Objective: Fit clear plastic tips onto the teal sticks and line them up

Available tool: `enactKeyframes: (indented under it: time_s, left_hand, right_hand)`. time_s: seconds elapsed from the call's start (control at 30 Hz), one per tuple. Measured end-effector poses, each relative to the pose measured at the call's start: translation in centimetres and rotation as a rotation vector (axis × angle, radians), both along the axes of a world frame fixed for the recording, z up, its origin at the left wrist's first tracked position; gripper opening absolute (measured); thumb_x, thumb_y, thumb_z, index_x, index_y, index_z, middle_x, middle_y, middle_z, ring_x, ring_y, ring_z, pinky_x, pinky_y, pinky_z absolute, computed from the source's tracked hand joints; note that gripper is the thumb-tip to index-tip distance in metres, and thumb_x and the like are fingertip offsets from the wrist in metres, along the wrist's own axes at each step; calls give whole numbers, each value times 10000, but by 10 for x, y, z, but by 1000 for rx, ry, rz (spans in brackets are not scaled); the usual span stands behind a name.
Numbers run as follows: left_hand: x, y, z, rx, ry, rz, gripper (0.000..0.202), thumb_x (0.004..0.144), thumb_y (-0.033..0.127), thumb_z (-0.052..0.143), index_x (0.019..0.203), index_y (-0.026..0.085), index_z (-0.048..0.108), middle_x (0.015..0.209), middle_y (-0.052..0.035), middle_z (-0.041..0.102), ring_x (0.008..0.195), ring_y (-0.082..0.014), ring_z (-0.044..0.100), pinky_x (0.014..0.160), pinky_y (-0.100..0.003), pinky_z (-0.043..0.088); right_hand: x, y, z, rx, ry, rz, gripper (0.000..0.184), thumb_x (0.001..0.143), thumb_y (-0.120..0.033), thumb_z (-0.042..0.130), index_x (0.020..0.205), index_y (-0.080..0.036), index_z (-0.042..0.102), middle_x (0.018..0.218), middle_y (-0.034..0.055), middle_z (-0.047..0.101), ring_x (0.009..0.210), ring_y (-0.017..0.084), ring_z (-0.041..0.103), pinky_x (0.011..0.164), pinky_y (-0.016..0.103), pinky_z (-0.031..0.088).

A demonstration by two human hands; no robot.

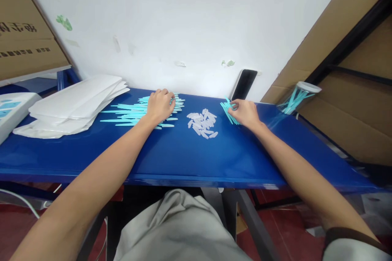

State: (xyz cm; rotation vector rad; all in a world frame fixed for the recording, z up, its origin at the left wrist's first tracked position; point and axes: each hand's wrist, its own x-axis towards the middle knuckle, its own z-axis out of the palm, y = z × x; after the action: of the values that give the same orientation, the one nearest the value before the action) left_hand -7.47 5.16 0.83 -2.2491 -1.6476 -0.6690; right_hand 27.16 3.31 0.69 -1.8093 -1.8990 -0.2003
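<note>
Glossy blue tabletop (190, 163) carries slender turquoise sticks (137, 110) at both curled hands (160, 107), grip unclear.

Watching remotely, I count one left hand (161, 107) and one right hand (246, 113) mid-frame; one bench (190, 161) across the middle; two groups of teal sticks (136, 108), left and right of centre, too overlapped for me to number; one heap of whitish pieces (206, 124) at centre, over a dozen; one phone (244, 84), right of centre; one jar (309, 87) at far right.
</note>
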Motion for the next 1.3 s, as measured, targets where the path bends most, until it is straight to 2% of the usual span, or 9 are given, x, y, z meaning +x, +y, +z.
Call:
enactKeyframes:
  time_s: [0.23,0.43,0.67,0.8,1.07,1.3]
  left_hand:
    - [1,0,0,5,1,-1,354,996,299,457,1165,164,737,1137,-168,706,1146,-363,610,903,-470,451]
    - [1,2,-1,16,-12,-8,348,992,295,463,1154,165,742,1131,-166,706,1138,-368,607,900,-482,455]
    - [1,2,0,79,-54,-30,352,1015,291,435,1163,175,734,1143,-168,682,1133,-356,586,916,-481,446]
    - [2,2,0,86,-52,-33,351,1019,299,434,1159,175,731,1132,-165,678,1121,-354,581,912,-474,440]
    - [2,1,1,72,-54,-28,351,1013,289,432,1156,175,732,1117,-169,676,1117,-357,579,911,-480,441]
    - [2,2,0,77,-44,-22,364,1014,308,422,1155,182,734,1106,-161,672,1115,-350,577,918,-477,443]
  right_hand:
    - [-5,2,0,-77,-101,-22,320,868,-210,645,1124,-136,823,1003,129,820,971,305,767,878,360,563]
    - [3,13,-10,-51,-69,-21,376,853,-172,637,1185,-112,804,1058,165,807,980,310,757,865,364,565]
    - [3,15,-15,25,-69,-7,354,900,-149,560,1148,-94,807,1151,189,722,990,305,708,919,395,538]
    - [0,13,-17,8,-75,-6,320,919,-171,568,1122,-108,808,1144,182,677,1016,313,676,931,406,524]
    - [-9,6,-11,-63,-133,-15,284,928,-190,554,1000,-135,822,1089,172,678,982,313,694,857,385,531]
    - [-10,1,-6,-86,-168,-42,341,944,-239,534,1119,-169,819,1163,161,719,1034,319,681,865,397,516]
